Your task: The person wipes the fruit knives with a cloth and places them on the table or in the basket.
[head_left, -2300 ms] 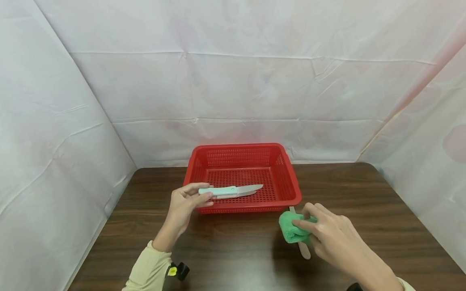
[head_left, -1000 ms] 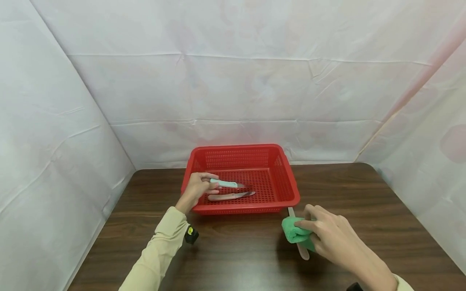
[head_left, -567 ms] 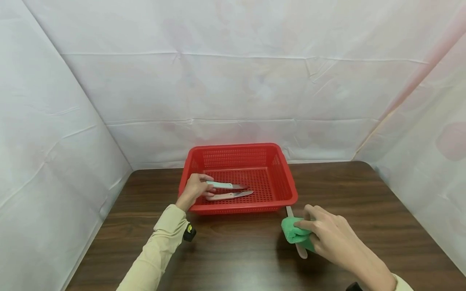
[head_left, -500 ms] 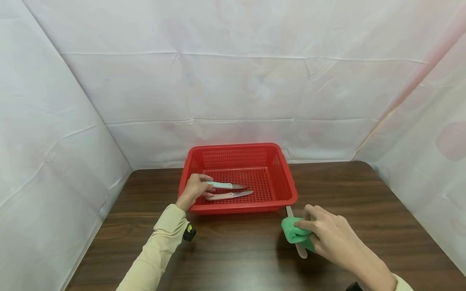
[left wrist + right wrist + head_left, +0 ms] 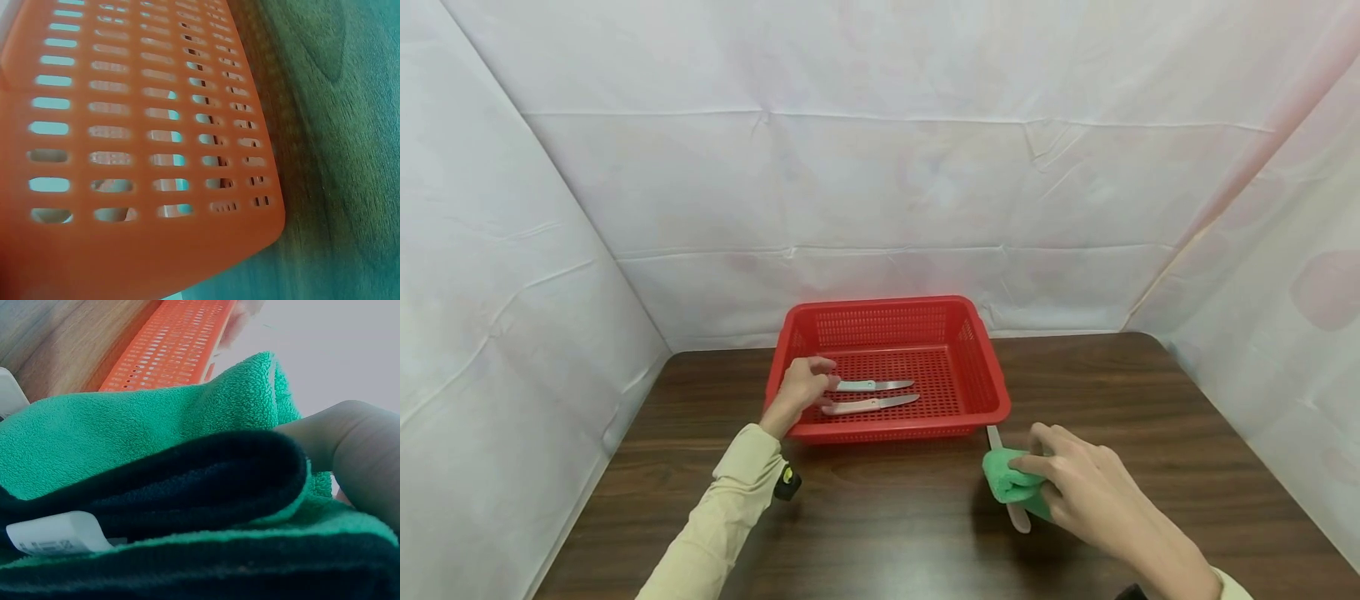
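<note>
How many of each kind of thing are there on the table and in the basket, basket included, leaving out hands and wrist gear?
Knives: 3 (blue-handled knife and pink-handled knife in the basket; third knife on the table, partly hidden by the cloth)
Baskets: 1, red
Cloths: 1, green
Total: 5

1. Behind the surface [image 5: 910, 533] hangs a whitish back sheet [image 5: 880, 183], crossed by horizontal creases and mottled with faint pastel blotches.
2. Similar sheets form the left wall [image 5: 497, 392] and right wall [image 5: 1247, 358]; the right one bears a round pink patch [image 5: 1328, 290].
3. The surface is dark brown with wood grain, its far right corner rounded.
4. Light leaves a pale sheen [image 5: 895, 575] near its front middle.
</note>
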A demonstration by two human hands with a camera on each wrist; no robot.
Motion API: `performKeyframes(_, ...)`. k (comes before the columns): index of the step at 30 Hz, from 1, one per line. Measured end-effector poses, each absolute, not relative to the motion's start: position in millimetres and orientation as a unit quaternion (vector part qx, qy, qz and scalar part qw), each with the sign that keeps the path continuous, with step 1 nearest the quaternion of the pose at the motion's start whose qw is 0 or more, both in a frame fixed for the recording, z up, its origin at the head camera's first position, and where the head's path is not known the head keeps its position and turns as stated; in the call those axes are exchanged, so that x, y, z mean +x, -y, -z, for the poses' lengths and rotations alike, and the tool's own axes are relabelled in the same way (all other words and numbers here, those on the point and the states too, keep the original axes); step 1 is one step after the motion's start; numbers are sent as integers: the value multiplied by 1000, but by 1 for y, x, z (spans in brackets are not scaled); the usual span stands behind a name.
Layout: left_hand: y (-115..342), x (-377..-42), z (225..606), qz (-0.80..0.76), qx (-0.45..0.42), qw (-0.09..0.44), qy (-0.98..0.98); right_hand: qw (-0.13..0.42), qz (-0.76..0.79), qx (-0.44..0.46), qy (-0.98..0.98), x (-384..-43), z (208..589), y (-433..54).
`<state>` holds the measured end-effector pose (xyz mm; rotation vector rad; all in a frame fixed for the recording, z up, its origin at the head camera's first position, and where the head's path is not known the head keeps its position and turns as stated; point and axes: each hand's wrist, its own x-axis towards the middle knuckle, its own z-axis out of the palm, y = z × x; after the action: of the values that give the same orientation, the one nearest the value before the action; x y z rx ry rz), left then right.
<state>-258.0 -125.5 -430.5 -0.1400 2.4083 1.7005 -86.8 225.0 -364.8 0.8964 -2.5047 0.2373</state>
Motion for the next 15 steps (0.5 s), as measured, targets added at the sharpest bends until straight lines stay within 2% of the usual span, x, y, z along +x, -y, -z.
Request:
performKeyframes(10, 118, -238, 410, -627, -12, 36, -778, 247, -83, 322, 910, -85, 361, -231)
performKeyframes(15, 108, -220, 400, -653, 39, 14, -756, 248, -80, 318, 911, -82, 360, -236)
